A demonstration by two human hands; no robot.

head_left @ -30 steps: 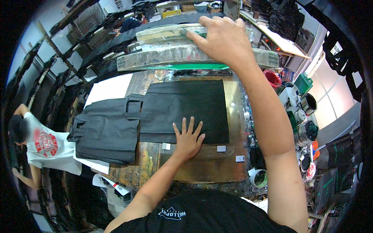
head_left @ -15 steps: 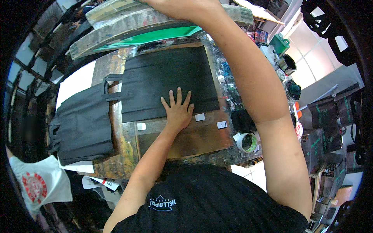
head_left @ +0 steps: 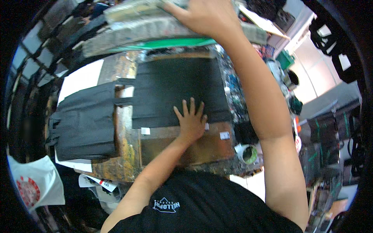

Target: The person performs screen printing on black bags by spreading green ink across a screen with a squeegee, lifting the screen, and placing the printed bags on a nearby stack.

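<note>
The left hand (head_left: 191, 122) has slid rightward since the earlier frame, now partly covering a small white square (head_left: 206, 126). Its fingers are spread wide and flat over the near edge of a black, rectangular fabric bag (head_left: 171, 87), which lies smooth on the brown, glossy board (head_left: 171, 149). The right arm reaches far forward, its hand (head_left: 211, 19) over a pale, paint-smeared bar (head_left: 136, 11); the thumb stands apart, but the fingertips are cut off, so their grip cannot be told. A bare strip of board runs along the bag's near edge. Leftward, fabric handles (head_left: 124, 101) bridge the gap to wrinkled black bags (head_left: 85, 124). Beyond, a grey, worn frame (head_left: 132, 34) stands above a bright green strip (head_left: 167, 43).
</note>
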